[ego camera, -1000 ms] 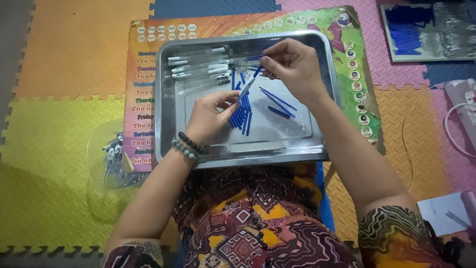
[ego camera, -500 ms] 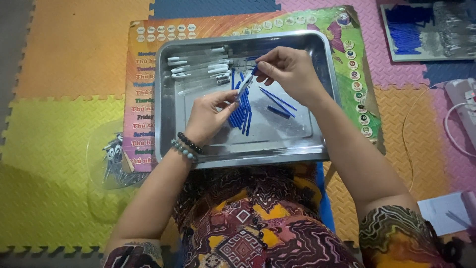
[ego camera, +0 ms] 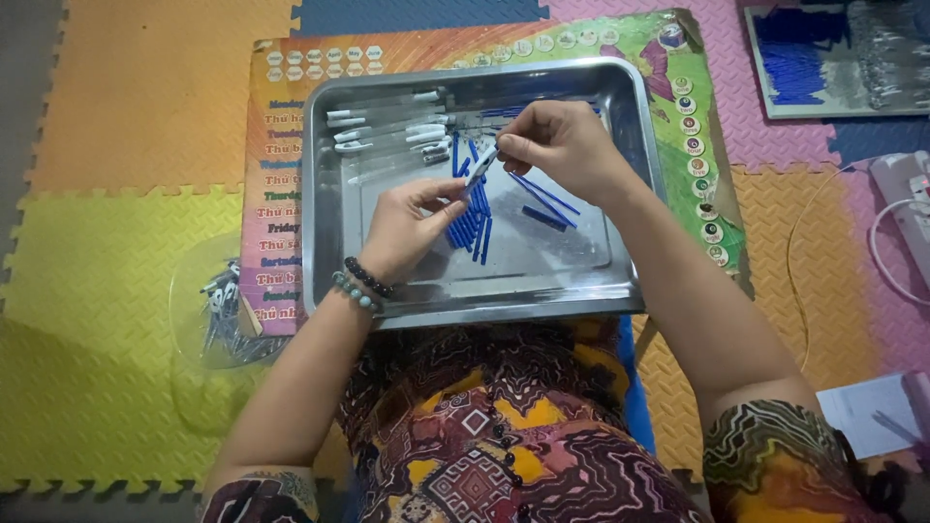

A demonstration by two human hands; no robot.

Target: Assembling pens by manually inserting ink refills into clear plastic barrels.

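Pinching small pen part (ego camera: 480,167), both hands' fingers closed; part's shape unclear.

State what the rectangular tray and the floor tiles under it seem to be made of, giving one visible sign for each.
The shiny rectangular silver tray looks like polished metal, probably steel: it mirrors light and the blue sticks. The interlocking coloured floor tiles look like matt foam: jigsaw edges, no glare.
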